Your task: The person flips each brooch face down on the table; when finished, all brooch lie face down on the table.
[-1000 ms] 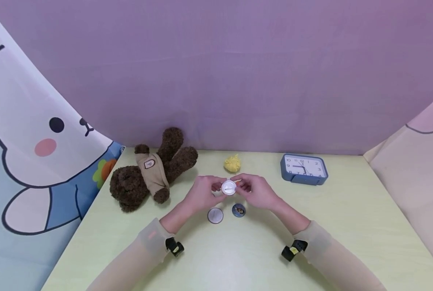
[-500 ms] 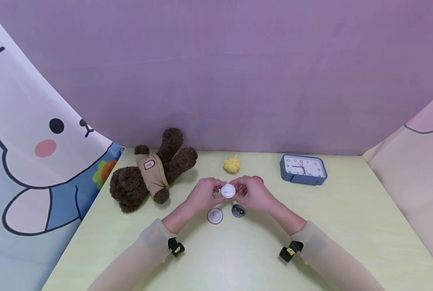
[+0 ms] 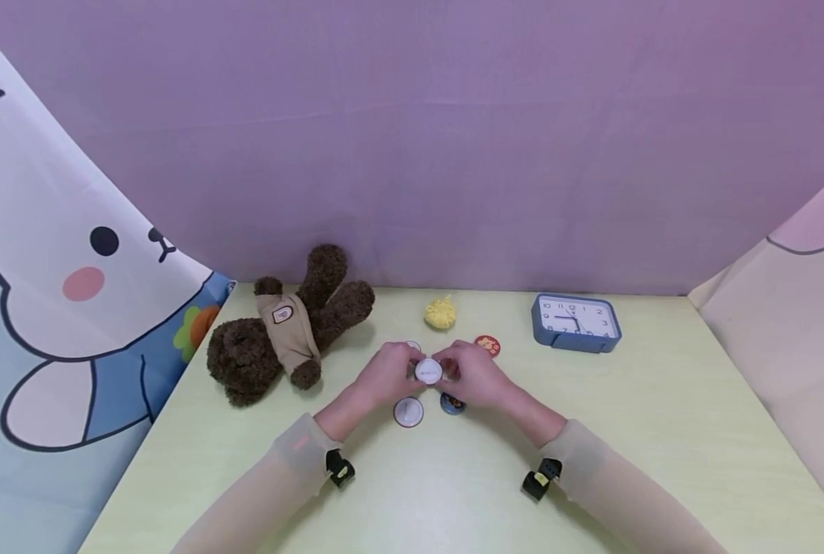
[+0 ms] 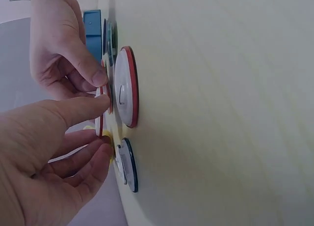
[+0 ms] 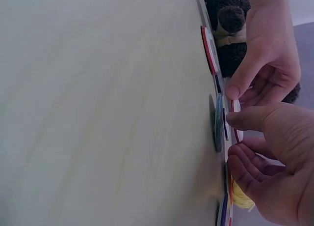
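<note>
A round button badge (image 3: 428, 372), white side facing up, is pinched between both hands just above the table. My left hand (image 3: 388, 375) holds its left edge with thumb and fingertips; my right hand (image 3: 479, 375) holds the opposite edge. The left wrist view shows its red rim edge-on. Below the hands lie a white-backed badge (image 3: 408, 412) with a pin, its rim red in the left wrist view (image 4: 126, 88), and a blue picture badge (image 3: 452, 405), partly covered by the right hand. Behind the right hand lies a red badge (image 3: 488, 345). Another badge (image 3: 414, 345) mostly hides behind the left hand.
A brown teddy bear (image 3: 290, 335) in a tan shirt lies at the left. A small yellow yarn-like ball (image 3: 441, 313) sits beyond the hands. At the right rear stands a blue alarm clock (image 3: 576, 322). A purple cloth (image 3: 412, 154) hangs behind the pale table (image 3: 661, 431).
Both hands have come slightly nearer the person with the pinched badge. The red badge behind the right hand and the edge of one behind the left hand have come into view.
</note>
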A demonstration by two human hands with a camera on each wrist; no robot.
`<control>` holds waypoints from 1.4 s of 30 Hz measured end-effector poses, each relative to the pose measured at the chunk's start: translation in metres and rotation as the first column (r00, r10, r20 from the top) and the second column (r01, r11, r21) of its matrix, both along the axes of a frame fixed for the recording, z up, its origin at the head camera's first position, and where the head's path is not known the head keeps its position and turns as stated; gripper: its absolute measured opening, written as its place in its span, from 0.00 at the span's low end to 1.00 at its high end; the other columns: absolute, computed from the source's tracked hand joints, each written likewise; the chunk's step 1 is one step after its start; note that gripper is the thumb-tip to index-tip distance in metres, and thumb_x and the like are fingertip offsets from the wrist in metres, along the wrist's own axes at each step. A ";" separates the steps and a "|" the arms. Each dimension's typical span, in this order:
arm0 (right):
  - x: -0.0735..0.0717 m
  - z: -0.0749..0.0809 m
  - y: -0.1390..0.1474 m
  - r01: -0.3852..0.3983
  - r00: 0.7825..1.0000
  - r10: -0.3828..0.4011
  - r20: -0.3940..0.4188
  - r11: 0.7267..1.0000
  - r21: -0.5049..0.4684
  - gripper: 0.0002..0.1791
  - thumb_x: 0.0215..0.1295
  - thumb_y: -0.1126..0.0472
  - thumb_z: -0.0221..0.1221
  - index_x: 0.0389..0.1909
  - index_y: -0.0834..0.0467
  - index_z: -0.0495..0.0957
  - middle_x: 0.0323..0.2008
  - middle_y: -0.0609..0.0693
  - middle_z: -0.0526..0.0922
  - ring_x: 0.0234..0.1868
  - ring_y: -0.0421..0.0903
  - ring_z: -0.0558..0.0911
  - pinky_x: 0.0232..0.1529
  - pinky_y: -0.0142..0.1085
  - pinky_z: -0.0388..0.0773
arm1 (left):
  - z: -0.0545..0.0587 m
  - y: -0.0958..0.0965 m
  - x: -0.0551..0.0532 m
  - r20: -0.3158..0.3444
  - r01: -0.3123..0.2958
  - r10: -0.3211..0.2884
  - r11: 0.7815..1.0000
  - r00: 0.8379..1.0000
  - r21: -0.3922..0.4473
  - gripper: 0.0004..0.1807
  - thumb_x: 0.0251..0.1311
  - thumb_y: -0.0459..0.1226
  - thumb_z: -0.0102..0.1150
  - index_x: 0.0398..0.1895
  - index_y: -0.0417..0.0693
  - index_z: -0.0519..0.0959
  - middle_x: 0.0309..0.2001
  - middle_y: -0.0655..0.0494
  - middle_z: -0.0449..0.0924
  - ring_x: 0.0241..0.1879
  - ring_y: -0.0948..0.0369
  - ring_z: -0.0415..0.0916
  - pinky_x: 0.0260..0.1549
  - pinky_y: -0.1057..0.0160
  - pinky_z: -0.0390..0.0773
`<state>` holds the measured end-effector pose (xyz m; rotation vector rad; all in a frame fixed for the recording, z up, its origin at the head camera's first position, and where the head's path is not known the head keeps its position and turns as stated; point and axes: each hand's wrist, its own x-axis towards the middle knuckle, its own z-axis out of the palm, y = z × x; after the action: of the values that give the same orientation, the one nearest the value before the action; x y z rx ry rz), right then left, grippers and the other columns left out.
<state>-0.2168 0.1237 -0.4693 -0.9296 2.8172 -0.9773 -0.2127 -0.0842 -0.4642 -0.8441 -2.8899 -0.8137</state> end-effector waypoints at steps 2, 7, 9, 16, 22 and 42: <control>0.000 -0.001 -0.001 0.004 1.000 -0.004 0.015 1.000 0.010 0.18 0.61 0.62 0.76 0.52 0.59 0.88 0.37 0.49 0.86 0.35 0.41 0.78 0.36 0.28 0.77 | -0.002 0.000 0.000 -0.005 -0.004 0.004 1.000 1.000 -0.024 0.12 0.56 0.35 0.80 0.43 0.41 0.91 0.35 0.52 0.90 0.37 0.57 0.85 0.43 0.58 0.85; -0.001 -0.002 -0.003 -0.014 1.000 0.014 0.006 1.000 0.027 0.16 0.61 0.62 0.76 0.50 0.59 0.89 0.35 0.50 0.87 0.34 0.42 0.79 0.37 0.29 0.76 | -0.004 0.002 0.000 -0.021 -0.005 0.003 0.997 1.000 -0.075 0.11 0.57 0.36 0.80 0.41 0.42 0.90 0.32 0.53 0.88 0.35 0.58 0.83 0.40 0.58 0.84; -0.002 -0.003 -0.003 -0.021 1.000 0.021 0.001 0.999 0.034 0.16 0.61 0.62 0.76 0.49 0.59 0.89 0.34 0.50 0.87 0.34 0.43 0.80 0.37 0.29 0.76 | -0.004 0.003 0.000 -0.018 -0.008 0.007 0.997 1.000 -0.081 0.12 0.57 0.36 0.80 0.42 0.41 0.90 0.33 0.52 0.88 0.36 0.57 0.84 0.41 0.57 0.84; -0.001 -0.003 -0.004 -0.006 1.000 0.005 0.031 0.999 0.041 0.16 0.61 0.64 0.75 0.50 0.61 0.89 0.38 0.50 0.88 0.36 0.42 0.79 0.38 0.29 0.78 | -0.005 0.004 0.000 0.015 -0.019 0.021 0.996 1.000 -0.085 0.13 0.57 0.36 0.79 0.44 0.40 0.91 0.35 0.52 0.89 0.38 0.56 0.84 0.43 0.56 0.85; 0.000 -0.003 -0.004 -0.010 1.000 0.009 0.019 0.999 0.047 0.15 0.61 0.64 0.75 0.49 0.62 0.89 0.38 0.51 0.89 0.35 0.43 0.80 0.38 0.30 0.78 | -0.007 0.004 -0.002 0.031 -0.008 0.011 0.996 0.999 -0.091 0.13 0.57 0.35 0.79 0.44 0.41 0.91 0.34 0.53 0.88 0.38 0.57 0.82 0.44 0.57 0.84; 0.015 0.014 0.030 0.025 0.998 -0.029 0.049 0.995 0.096 0.09 0.68 0.67 0.67 0.47 0.60 0.90 0.39 0.51 0.92 0.35 0.38 0.86 0.38 0.29 0.85 | 0.012 0.022 0.025 0.116 0.078 -0.072 0.996 0.991 -0.049 0.19 0.61 0.40 0.76 0.52 0.38 0.88 0.44 0.47 0.92 0.38 0.59 0.88 0.46 0.60 0.88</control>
<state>-0.2019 0.1541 -0.4557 -0.8469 2.8138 -0.8470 -0.1880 -0.0617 -0.4519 -0.9471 -3.0082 -0.8205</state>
